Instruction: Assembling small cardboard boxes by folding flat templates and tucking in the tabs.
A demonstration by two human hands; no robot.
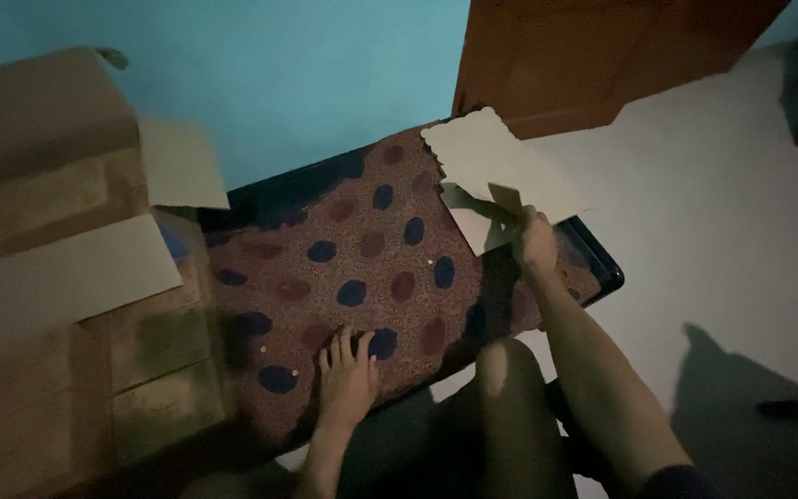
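I see my left hand [347, 381] flat on the spotted brown patterned cushion [390, 277], open brown cardboard boxes [66, 268] to its left, and my right hand [535, 242] holding a torn pale cardboard piece [496, 166] over its far right end.

The cloth-covered board [362, 268] under the left hand [346, 381] is brown-red, patterned with dark blue and dull red oval spots, its rim black. At two o'clock the right hand [536, 242] grips a pale beige torn cardboard piece [496, 166]. At nine o'clock, tan cardboard boxes [57, 268]. The wall [307, 74] is turquoise, the door [593, 55] reddish-brown, the floor [722, 231] pale grey.
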